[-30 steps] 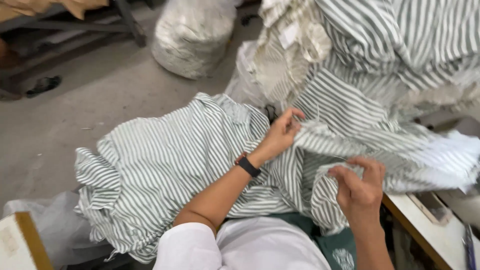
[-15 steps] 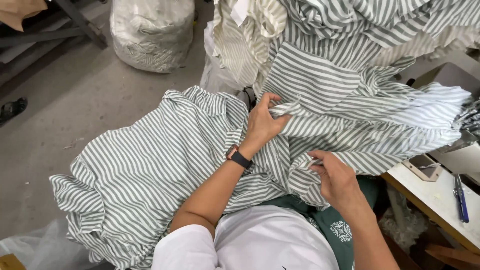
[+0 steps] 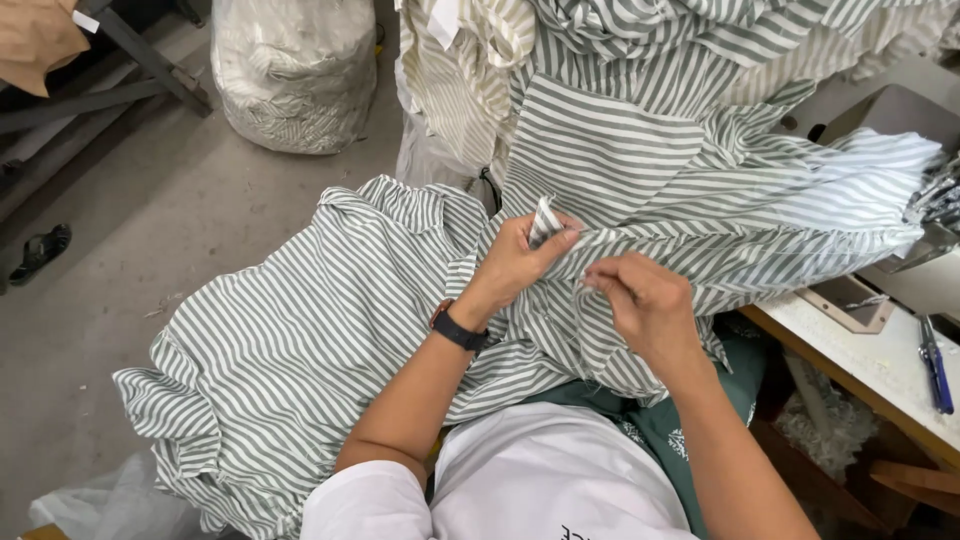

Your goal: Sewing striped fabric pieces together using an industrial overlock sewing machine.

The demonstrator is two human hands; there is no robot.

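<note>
A large green-and-white striped garment (image 3: 330,320) lies over my lap and spills to the left. My left hand (image 3: 520,258), with a dark band on its wrist, pinches a folded edge of this striped cloth between thumb and fingers. My right hand (image 3: 645,305) sits just to the right of it, its fingertips closed on the same fold. More of the striped cloth (image 3: 700,190) runs up to the right onto the sewing table (image 3: 880,365). Both hands are close together, almost touching.
A heap of striped pieces (image 3: 620,60) hangs at the top. A full white sack (image 3: 292,70) stands on the concrete floor (image 3: 130,270) at the upper left, a dark sandal (image 3: 40,252) lies at the left. A blue pen (image 3: 935,365) rests on the table.
My right hand has risen from my lap to meet the left one at the fold. My left hand has shifted from pressing flat on the cloth to pinching its edge.
</note>
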